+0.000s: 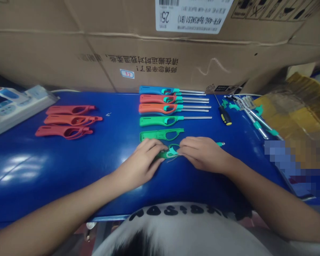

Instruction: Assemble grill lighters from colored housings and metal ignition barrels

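Observation:
My left hand (147, 158) is closed on the green half-shell of a long-nosed lighter (163, 155), near the middle of the table. My right hand (202, 153) pinches the same lighter at its front, by the teal trigger (172, 152). Thin wires show between the two hands. A teal collar with a short metal end (222, 144) sticks out past my right hand. Just above my hands lies another green half-shell (162, 135). Beyond it are several assembled lighters in green (156, 121), orange (152, 108), red (152, 99) and blue (152, 89), their metal tubes pointing right.
On the left lie red and orange lighter shells (61, 131) and a white power strip (21, 110). A black and yellow screwdriver (225, 116) rests at right, beside metal tubes with teal parts (257, 124). A large cardboard box (96, 53) stands behind the blue table (82, 160).

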The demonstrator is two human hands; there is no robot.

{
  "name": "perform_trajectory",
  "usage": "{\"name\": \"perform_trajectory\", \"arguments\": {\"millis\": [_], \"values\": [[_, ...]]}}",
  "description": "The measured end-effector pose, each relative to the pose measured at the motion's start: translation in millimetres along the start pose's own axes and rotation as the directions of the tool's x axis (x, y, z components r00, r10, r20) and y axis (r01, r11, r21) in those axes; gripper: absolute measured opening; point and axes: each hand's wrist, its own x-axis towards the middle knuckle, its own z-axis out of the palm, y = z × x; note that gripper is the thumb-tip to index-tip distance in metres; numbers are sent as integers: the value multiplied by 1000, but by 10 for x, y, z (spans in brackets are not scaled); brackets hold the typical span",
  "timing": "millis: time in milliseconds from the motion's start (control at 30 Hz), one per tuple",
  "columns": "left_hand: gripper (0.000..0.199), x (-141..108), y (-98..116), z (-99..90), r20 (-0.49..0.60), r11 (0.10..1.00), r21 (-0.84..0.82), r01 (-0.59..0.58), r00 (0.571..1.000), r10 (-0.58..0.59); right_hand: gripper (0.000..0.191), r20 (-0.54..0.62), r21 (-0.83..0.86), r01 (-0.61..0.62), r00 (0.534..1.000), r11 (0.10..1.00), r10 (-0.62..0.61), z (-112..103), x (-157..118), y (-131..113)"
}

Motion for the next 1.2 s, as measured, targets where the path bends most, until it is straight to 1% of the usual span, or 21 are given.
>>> {"name": "perform_trajectory", "arguments": {"millis": [133,367,533,667,733,800,900,967,1033,1200], "values": [[25,3,10,-2,5,1000,7,3,1000,-3,27,28,11,-23,999,1000,23,-30,-4,-12],[23,-1,20,-11,-3,1000,3,-13,1000,13,28,-4,50,-49,999,998,49,-49,-9,-34],[24,-1,13,-9,8,1000,16,-10,1000,10,27,-42,26,-23,999,999,24,-46,-1,-39],[24,-4,13,1,13,999,31,-14,1000,13,26,-41,-1,-15,999,1000,15,-43,3,-49],[24,-4,14,5,9,999,34,-21,1000,20,24,-46,36,-38,998,999,40,-38,2,-56],[24,-2,16,3,4,999,37,-26,1000,26,21,-53,116,-91,994,989,98,-32,3,-61],[24,-4,23,-7,2,999,37,-21,1000,21,16,-29,291,-187,979,938,204,-23,11,-56],[25,-7,29,-14,-5,999,32,-12,1000,12,13,-10,372,-217,971,902,238,-18,15,-45],[27,-12,36,-14,-17,1000,19,-3,1000,3,13,-20,378,-204,973,903,228,-13,13,-35],[40,-7,63,18,-61,999,-28,18,998,-20,18,-57,269,-114,989,956,134,-2,-11,-35]]}}
